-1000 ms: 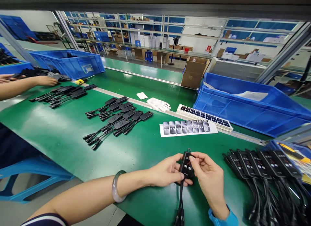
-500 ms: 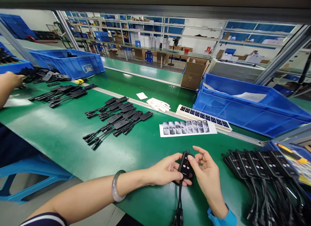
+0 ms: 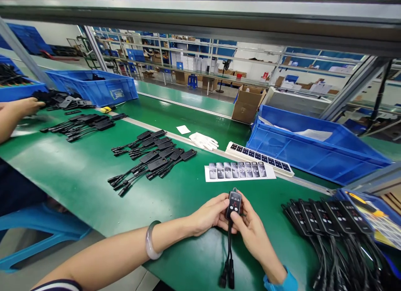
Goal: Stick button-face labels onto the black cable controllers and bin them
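Between both hands is a small black controller (image 3: pixel 234 202) with printed buttons on its face and two cables hanging toward me. My left hand (image 3: pixel 214 212) grips its left side, thumb on the edge. With its thumb on the lower face and fingers behind, my right hand (image 3: pixel 249 222) holds the other side. Just beyond lies a white sheet of dark label stickers (image 3: pixel 239 171). To the right, several labelled black controllers (image 3: pixel 327 218) lie overlapped in a row, cables toward me. Left of centre, several black controllers (image 3: pixel 156 157) without visible labels lie in a group.
A stack of label sheets (image 3: pixel 260 158) lies by a blue bin (image 3: pixel 319 145). White gloves (image 3: pixel 203 141) rest near the metal strip. A yellow-handled cutter (image 3: pixel 365 204) lies in a tray at right. At far left a co-worker's hand (image 3: pixel 29 106) touches black parts near another blue bin (image 3: pixel 94 84).
My right hand has closed around the controller's right side, its thumb moving down to the lower face. The controller has turned more upright. The co-worker's hand has shifted slightly right.
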A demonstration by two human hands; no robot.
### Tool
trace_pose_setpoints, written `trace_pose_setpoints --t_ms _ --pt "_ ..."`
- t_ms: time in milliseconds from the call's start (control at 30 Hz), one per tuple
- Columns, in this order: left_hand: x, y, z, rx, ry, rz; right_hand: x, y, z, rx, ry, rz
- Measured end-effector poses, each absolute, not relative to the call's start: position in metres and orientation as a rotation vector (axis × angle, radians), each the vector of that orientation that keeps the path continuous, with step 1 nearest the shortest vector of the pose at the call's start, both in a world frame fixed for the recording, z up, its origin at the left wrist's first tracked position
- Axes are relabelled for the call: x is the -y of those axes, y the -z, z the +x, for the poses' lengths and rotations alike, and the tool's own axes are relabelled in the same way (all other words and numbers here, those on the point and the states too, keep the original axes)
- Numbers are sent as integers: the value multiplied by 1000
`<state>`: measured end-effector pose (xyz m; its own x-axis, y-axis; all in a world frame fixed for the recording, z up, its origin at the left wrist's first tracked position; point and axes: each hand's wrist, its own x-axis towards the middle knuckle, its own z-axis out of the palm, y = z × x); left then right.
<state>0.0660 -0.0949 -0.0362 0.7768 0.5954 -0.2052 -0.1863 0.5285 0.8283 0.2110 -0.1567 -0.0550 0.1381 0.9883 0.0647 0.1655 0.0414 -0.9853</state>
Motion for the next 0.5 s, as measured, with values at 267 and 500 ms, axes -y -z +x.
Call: trace_pose_setpoints --t_ms 267,500 --pt "98 39 69 -540 -486 1099 156 57 207 1358 -801 -1439" --pt "83 35 61 -526 -544 1533 155 59 222 1701 -206 -1716"
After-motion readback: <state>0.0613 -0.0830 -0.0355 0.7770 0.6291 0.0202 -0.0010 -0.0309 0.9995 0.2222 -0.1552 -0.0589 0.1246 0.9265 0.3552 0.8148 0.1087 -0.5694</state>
